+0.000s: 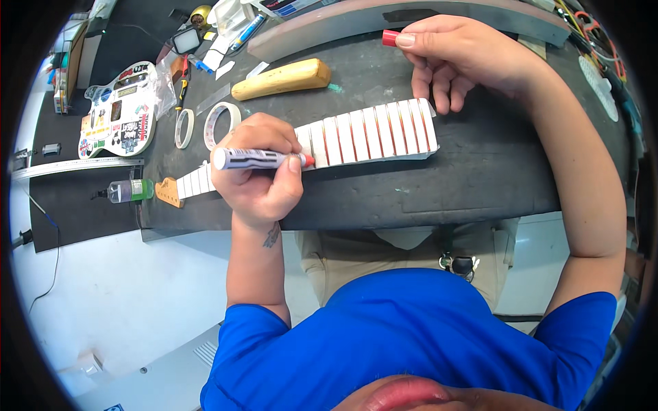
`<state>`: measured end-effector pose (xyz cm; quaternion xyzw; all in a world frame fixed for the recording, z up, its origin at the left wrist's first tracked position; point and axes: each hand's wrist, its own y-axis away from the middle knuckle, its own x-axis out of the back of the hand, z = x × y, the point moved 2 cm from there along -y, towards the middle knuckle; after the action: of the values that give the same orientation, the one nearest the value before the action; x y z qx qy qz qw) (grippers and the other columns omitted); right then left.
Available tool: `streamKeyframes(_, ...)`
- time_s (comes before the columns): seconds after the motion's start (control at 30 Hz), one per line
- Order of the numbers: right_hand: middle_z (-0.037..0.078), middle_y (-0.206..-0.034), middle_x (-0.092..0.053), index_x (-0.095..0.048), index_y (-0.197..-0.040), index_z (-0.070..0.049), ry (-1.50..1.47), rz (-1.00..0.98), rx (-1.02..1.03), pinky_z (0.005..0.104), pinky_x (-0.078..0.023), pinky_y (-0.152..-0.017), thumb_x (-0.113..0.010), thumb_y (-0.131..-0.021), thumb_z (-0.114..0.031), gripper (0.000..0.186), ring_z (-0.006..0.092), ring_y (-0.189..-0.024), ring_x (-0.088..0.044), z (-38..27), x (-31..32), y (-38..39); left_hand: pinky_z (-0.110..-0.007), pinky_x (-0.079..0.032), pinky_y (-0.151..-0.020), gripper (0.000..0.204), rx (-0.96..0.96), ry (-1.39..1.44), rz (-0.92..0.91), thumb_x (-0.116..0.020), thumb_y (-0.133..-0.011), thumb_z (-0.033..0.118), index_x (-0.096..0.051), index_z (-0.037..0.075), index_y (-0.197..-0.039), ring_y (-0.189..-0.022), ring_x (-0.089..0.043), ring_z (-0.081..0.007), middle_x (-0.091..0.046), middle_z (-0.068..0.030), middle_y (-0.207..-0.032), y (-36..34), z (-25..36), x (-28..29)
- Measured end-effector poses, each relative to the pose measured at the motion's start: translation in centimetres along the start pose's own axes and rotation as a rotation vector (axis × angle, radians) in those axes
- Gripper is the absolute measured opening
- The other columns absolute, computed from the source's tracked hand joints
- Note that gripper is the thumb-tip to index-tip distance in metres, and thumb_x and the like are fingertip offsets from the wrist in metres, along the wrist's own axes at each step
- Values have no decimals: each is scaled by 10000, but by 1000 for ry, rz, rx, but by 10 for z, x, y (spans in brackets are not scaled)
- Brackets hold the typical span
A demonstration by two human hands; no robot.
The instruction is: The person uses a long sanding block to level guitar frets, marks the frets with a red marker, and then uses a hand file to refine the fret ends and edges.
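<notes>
My left hand (264,188) holds a white marker (244,159), its red tip at the guitar neck (370,137). The neck lies across the dark work surface, its fingerboard covered with white tape between frets, several of which look red. Its wooden headstock (169,192) points left; part of the neck is hidden behind my left hand. My right hand (452,65) is raised above the upper right of the neck, pinching a red cap (389,38) between thumb and finger, the other fingers curled.
A yellow wooden block (281,79), two tape rolls (214,125) and a long metal bar (480,20) lie behind the neck. A stickered guitar body (116,109) and a spray bottle (122,192) are at left. Tools and cables (595,38) crowd the back right of the table (480,185).
</notes>
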<state>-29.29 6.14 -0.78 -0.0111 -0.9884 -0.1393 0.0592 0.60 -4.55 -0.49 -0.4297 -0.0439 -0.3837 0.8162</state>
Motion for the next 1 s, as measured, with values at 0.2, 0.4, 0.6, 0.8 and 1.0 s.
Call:
streamKeyframes(0.2, 114, -850, -755, -679, -1124, -72, 3, -14, 7, 252, -581, -513, -602, -1118, -482, 418, 129, -614, -721, 1, -1, -2, -256, -492, -596, 122, 252, 0, 178, -676, -880, -92, -635, -25, -973, -659, -604, -91, -688, -98, -851, -4, -3, -7)
streamKeyframes(0.4, 103, -835, -743, -671, -1067, -78, 24, 18, -12, 252, -580, -514, -608, -1115, -484, 414, 129, -614, -719, -3, -2, 2, -241, -502, -673, 94, 389, -48, 348, -690, -963, -72, -646, -12, -1020, -751, -615, -69, -700, -64, -932, -14, -3, -10)
streamKeyframes(0.6, 101, -840, -753, -653, -1043, -99, 10, -11, -15, 255, -582, -520, -600, -1118, -486, 397, 134, -622, -727, 2, 1, -1, -260, -464, -681, 87, 267, 125, 165, -708, -947, -6, -628, 4, -979, -752, -556, -104, -678, -115, -918, 0, -8, 14)
streamKeyframes(0.8, 103, -829, -766, -610, -976, -137, 13, 8, -12, 231, -559, -489, -596, -1119, -483, 375, 123, -591, -719, -2, -1, 0, -267, -477, -623, 158, 100, 87, 140, -769, -851, -30, -633, 9, -922, -692, -599, -134, -689, -150, -856, 7, -1, 12)
streamKeyframes(1.0, 87, -799, -755, -585, -933, -159, 43, 54, -10, 218, -543, -466, -587, -1119, -503, 391, 104, -567, -706, -5, -1, 1, -261, -453, -545, 178, -51, -55, 80, -773, -790, -20, -609, 33, -836, -587, -592, -129, -697, -138, -751, 8, -2, 11)
